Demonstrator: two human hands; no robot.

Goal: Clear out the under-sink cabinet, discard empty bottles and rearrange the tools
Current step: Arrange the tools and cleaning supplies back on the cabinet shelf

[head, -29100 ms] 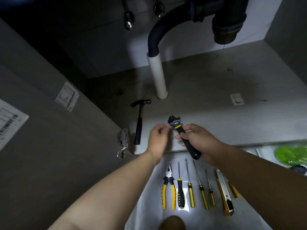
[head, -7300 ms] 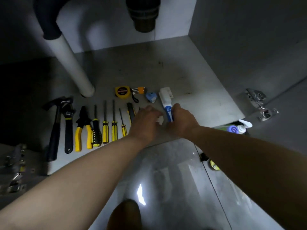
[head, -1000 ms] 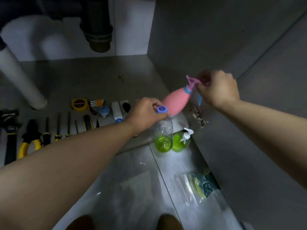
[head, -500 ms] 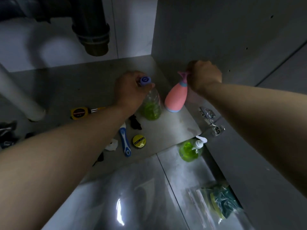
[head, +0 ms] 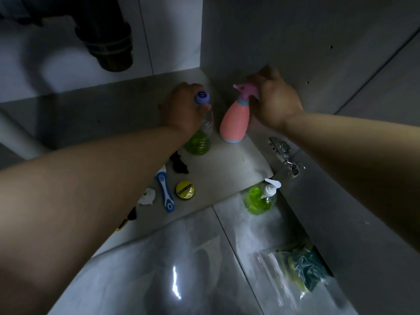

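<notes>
A clear bottle with green liquid and a purple cap (head: 200, 137) stands on the cabinet floor (head: 229, 169) near the back right corner. My left hand (head: 181, 110) grips its neck. Right beside it stands a pink spray bottle (head: 234, 121), upright, with my right hand (head: 275, 103) closed on its trigger head next to the cabinet's right wall. A blue-and-white handled tool (head: 165, 192), a round yellow tin (head: 185, 189), a white scrap (head: 147, 196) and a black item (head: 178, 164) lie on the cabinet floor in front. My left forearm hides the tools further left.
A green pump soap bottle (head: 260, 197) stands on the tiled floor (head: 181, 258) just outside the cabinet's front edge. A clear bag with green and yellow contents (head: 297, 269) lies at the lower right. A door hinge (head: 284, 155) sits on the right; a dark drain pipe (head: 106, 44) hangs above.
Both bottles were carried from above the tiled floor into the cabinet and now stand on its floor at the back right. My hands still hold them.
</notes>
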